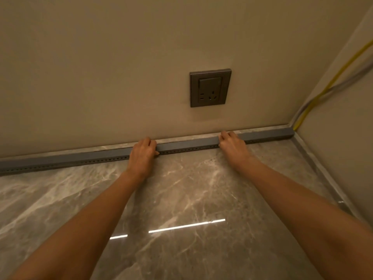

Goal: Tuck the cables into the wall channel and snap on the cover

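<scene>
A long grey cable channel with its cover on runs along the foot of the wall, from the left edge to the right corner. A row of small holes lines its lower front face. My left hand rests on top of it near the middle, fingers curled over the cover and thumb on the front. About a forearm's length to the right, my right hand grips it the same way. A yellow cable and a grey cable come down the right wall into the corner end of the channel.
A dark grey wall socket sits on the wall above the channel, between my hands. The floor is glossy grey marble tile with light reflections. A stone skirting strip runs along the right wall.
</scene>
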Demonstrator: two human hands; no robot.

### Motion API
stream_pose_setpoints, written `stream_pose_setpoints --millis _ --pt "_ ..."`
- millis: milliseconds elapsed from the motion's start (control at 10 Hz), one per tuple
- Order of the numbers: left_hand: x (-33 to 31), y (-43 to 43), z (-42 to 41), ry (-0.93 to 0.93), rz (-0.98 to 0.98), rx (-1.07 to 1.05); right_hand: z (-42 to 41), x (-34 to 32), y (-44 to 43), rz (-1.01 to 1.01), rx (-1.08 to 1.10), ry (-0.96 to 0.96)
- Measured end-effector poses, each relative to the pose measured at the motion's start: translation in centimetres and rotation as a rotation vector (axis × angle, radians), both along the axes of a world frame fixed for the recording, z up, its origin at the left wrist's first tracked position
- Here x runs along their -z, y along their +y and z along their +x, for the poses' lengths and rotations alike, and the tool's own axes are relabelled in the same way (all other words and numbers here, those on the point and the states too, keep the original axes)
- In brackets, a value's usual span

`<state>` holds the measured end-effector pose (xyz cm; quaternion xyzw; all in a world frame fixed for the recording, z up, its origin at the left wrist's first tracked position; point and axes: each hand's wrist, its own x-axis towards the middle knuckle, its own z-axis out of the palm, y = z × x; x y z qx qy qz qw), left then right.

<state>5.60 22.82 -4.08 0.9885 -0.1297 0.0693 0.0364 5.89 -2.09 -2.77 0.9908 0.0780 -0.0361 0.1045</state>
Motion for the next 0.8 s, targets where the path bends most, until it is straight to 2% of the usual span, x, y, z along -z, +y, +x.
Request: stream_pose_setpoints --millis 100,200,300,400,600,800 --pt "0.4 -0.1 0.3 0.003 0.003 0.001 0.5 -0.3 0.1 -0.042 -0.032 -0.057" --pt "0.4 0.0 0.6 0.003 0.021 0.025 0.4 -0.5 0.5 -0.083 -0.024 -0.036" --pt "0.2 -0.1 0.4 -0.004 0.073 0.024 0.7 0.1 0.4 -0.02 0.023 0.016" --pt "0.0 -0.8 0.3 0.028 0.008 -0.036 0.9 -0.1 0.8 0.019 0.075 0.015" --pt "0.1 -1.9 -0.7 0.087 -0.056 -0.168 0.2 -0.7 1.9 0.219 0.198 0.038" --pt "-1.8 -1.8 -1.5 0.211 -0.213 -0.236 -1.0 -1.9 1.9 0.384 0.262 0.072"
